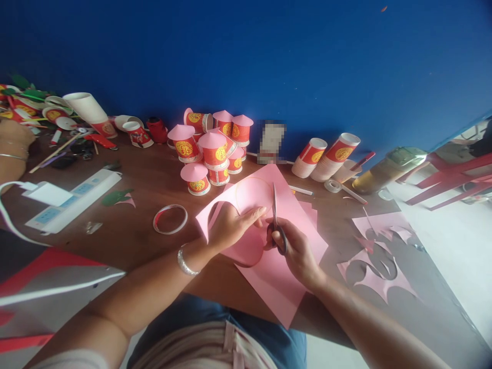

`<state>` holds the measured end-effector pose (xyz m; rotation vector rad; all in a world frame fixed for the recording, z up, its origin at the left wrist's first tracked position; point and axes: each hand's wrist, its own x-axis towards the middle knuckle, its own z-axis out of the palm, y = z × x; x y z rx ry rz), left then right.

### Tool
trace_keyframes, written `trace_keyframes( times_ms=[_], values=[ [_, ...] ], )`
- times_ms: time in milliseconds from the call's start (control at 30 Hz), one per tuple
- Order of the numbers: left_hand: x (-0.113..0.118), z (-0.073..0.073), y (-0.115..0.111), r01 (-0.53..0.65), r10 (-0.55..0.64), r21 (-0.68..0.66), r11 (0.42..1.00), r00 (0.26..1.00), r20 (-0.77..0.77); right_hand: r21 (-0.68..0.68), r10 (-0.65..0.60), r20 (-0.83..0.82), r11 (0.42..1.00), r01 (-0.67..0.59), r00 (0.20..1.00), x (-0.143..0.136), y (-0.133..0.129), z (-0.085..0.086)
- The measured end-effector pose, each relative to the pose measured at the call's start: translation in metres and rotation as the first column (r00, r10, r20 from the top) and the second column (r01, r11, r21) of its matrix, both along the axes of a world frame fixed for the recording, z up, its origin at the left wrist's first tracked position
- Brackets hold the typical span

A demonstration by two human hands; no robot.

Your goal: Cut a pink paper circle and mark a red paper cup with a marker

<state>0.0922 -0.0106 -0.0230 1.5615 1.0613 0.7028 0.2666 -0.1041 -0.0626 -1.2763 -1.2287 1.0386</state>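
My left hand is closed on a sheet of pink paper, thumb on top and the other fingers partly hidden. A circle outline is drawn on this sheet, and a round opening shows at its left side. In my right hand is a pair of scissors with dark handles, their blades pointing away from me at the right side of the circle. More pink sheets lie beneath on the brown table.
Pink-roofed paper cup lanterns stand in a cluster behind the sheet. Stacked cups, a tape roll and a bottle stand right. Paper scraps lie at right; a power strip and another person's arm are left.
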Motion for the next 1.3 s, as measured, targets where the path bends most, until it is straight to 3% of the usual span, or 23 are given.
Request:
trace_keyframes(
  times_ms=[167,333,633,933,1300],
  values=[
    [-0.002,-0.006,0.005,0.033,-0.034,0.03,0.999,0.999,0.032,-0.017,0.003,0.0,1.0,-0.003,1.0,0.0,0.0,0.001],
    [-0.002,0.0,0.007,0.068,-0.076,0.065,0.996,0.988,0.132,-0.024,0.01,0.03,1.0,-0.009,1.0,0.001,0.0,0.002],
    [-0.003,0.004,0.008,0.069,-0.08,0.083,0.994,0.988,0.132,-0.01,0.01,0.085,1.0,-0.01,0.996,0.003,-0.001,0.004],
    [-0.002,0.0,0.011,0.077,-0.091,0.086,0.993,0.981,0.173,-0.003,0.008,0.041,1.0,-0.008,0.999,0.002,-0.001,0.001],
    [-0.001,0.009,0.013,0.082,-0.101,0.092,0.992,0.969,0.226,0.012,0.0,-0.009,1.0,0.0,1.0,0.002,0.0,-0.002]
  ],
)
